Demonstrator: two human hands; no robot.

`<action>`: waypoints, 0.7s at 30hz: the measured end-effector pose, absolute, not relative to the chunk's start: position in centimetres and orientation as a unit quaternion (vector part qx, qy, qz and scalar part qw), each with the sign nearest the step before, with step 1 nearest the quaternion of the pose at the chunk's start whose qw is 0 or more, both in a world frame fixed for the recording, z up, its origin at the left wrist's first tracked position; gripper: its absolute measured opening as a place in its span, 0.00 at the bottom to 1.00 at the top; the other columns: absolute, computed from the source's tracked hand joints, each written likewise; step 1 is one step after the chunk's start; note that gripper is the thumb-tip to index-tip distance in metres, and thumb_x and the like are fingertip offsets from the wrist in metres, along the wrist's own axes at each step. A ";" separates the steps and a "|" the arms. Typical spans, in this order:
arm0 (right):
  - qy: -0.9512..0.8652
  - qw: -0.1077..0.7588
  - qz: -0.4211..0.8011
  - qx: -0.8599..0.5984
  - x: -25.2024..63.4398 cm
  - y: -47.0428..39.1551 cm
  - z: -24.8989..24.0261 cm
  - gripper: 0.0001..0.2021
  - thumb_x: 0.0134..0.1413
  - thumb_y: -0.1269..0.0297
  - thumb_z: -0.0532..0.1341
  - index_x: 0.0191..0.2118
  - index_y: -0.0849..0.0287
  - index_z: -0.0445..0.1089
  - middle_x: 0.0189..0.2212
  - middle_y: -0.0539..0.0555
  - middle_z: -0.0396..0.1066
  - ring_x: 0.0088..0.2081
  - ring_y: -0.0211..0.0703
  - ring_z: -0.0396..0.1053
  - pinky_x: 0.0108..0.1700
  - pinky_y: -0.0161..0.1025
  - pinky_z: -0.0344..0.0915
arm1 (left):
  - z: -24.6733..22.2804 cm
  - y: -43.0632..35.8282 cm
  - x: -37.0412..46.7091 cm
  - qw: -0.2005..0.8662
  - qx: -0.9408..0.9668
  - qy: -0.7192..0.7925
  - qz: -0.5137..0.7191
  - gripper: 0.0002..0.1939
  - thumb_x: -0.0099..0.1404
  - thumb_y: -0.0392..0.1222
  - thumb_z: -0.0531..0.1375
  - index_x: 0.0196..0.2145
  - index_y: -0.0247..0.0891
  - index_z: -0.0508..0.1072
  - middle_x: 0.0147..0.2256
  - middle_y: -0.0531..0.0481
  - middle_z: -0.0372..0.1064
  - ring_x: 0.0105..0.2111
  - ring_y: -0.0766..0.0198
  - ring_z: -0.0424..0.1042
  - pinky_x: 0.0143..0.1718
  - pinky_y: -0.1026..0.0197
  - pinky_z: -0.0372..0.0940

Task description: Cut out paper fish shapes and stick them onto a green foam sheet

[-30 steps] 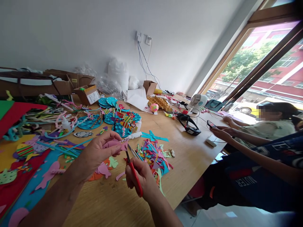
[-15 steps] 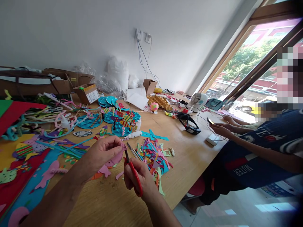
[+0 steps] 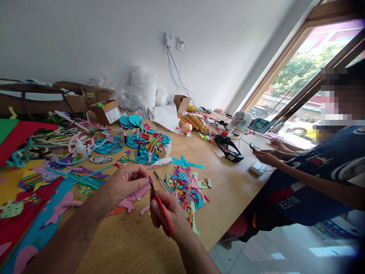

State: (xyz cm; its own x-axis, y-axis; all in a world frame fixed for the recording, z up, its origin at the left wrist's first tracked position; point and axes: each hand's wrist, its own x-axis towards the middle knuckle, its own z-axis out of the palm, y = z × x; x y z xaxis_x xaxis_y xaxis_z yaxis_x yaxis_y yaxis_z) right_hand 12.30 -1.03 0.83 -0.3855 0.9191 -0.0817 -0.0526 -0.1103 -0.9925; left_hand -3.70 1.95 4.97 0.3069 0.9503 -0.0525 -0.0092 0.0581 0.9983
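My left hand (image 3: 129, 182) pinches a small piece of pink craft foam or paper (image 3: 149, 177), mostly hidden by the fingertips. Red-handled scissors (image 3: 163, 213) are gripped in my right hand (image 3: 168, 211), their dark blades pointing up at the pink piece. Whether the blades are apart I cannot tell. Beneath my hands lie pink cut-out shapes (image 3: 128, 204). Right of them spreads a heap of coloured scraps (image 3: 188, 186), with pens (image 3: 160, 180) beside it. A white glue bottle (image 3: 163, 161) lies just behind.
Blue decorated discs (image 3: 108, 145) and pipe cleaners (image 3: 45, 140) cover the back left. Coloured sheets (image 3: 48, 220) lie at the left edge. Cardboard boxes (image 3: 105, 111), a black headset (image 3: 229, 148) and a fan (image 3: 241, 120) stand farther back. At the right, a person (image 3: 310, 179) holds a phone.
Both my hands stay almost in place, with the scissors still at the pink piece. The person at the right has shifted their head and upper body slightly. The view has turned a little.
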 end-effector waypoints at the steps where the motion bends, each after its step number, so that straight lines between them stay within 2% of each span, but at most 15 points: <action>1: -0.542 0.387 0.630 -0.399 12.3 -1.0 0.9 0.23 0.47 0.44 0.61 0.19 0.58 0.57 0.10 0.43 0.58 0.13 0.29 0.52 0.16 0.28 0.48 | 4.9 1.9 -3.7 0.585 0.556 0.426 0.410 0.13 0.54 0.50 0.63 0.26 0.37 0.69 0.17 0.60 0.58 0.18 0.72 0.53 0.18 0.70 0.49; 7: -0.539 0.393 0.630 -0.398 12.3 -1.2 1.1 0.26 0.44 0.38 0.61 0.19 0.58 0.58 0.09 0.44 0.57 0.13 0.29 0.51 0.15 0.28 0.47 | 4.7 1.8 -3.9 0.554 0.580 0.426 0.418 0.09 0.58 0.47 0.60 0.29 0.39 0.71 0.21 0.59 0.61 0.21 0.71 0.57 0.21 0.69 0.52; 12: -0.555 0.386 0.622 -0.395 12.4 -1.0 0.9 0.25 0.47 0.39 0.60 0.19 0.58 0.58 0.10 0.44 0.59 0.13 0.29 0.53 0.16 0.28 0.48 | 4.8 2.0 -3.8 0.529 0.598 0.425 0.426 0.08 0.56 0.46 0.61 0.27 0.38 0.71 0.25 0.57 0.65 0.26 0.68 0.61 0.27 0.68 0.56; 21: -0.556 0.380 0.616 -0.408 12.3 -1.0 0.8 0.23 0.48 0.43 0.60 0.19 0.58 0.57 0.10 0.44 0.58 0.13 0.29 0.53 0.16 0.28 0.48 | 4.6 2.4 -3.8 0.523 0.597 0.430 0.431 0.09 0.54 0.47 0.61 0.26 0.39 0.70 0.26 0.56 0.65 0.28 0.65 0.61 0.29 0.66 0.57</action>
